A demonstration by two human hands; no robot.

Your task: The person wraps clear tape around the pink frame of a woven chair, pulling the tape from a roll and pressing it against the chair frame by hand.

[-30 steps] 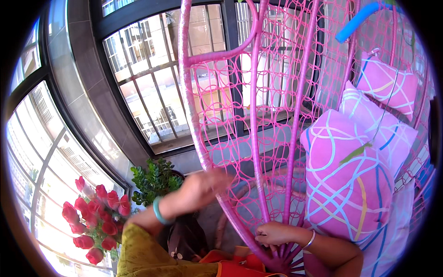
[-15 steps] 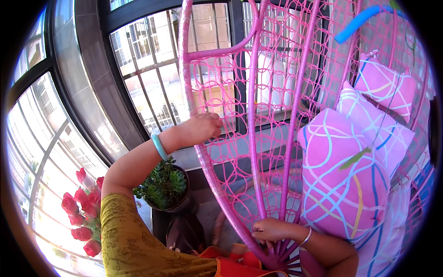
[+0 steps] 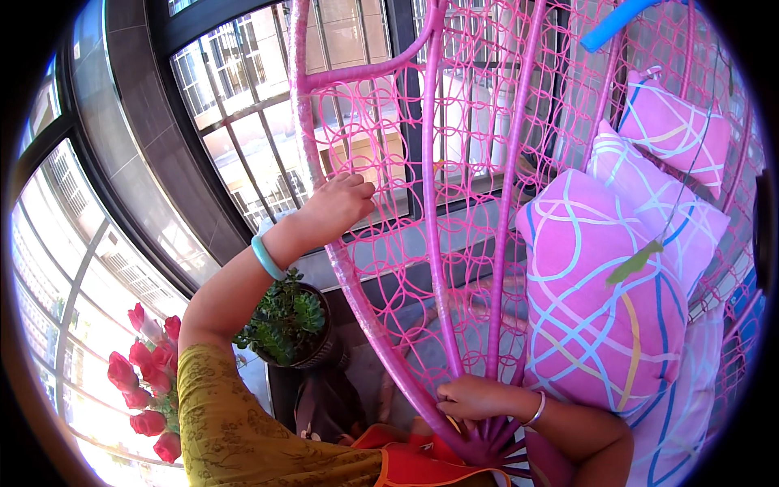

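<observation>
A pink hanging chair with tubular ribs and a looped-cord mesh (image 3: 479, 154) stands in front of me. My left hand (image 3: 345, 199), a turquoise bangle on its wrist, is closed around the chair's wrapped outer rim (image 3: 345, 272). Its palm and part of the tube are hidden by the fingers. Low down, where the ribs (image 3: 492, 325) converge, my right hand (image 3: 472, 398) has its fingers curled on the frame tube. A silver bangle circles that wrist. Pink cushions (image 3: 596, 300) with blue, white and yellow lines rest in the seat beside the right arm.
A leafy plant in a dark pot (image 3: 292, 321) stands below my left forearm. Red roses (image 3: 150, 365) are at the far left by barred windows (image 3: 243, 105). A blue tube (image 3: 617, 26) crosses the upper right. A green leaf (image 3: 634, 264) hangs before the cushions.
The whole view has shifted, so the chair and window sit farther left and higher. Both hands keep about the same places on the frame.
</observation>
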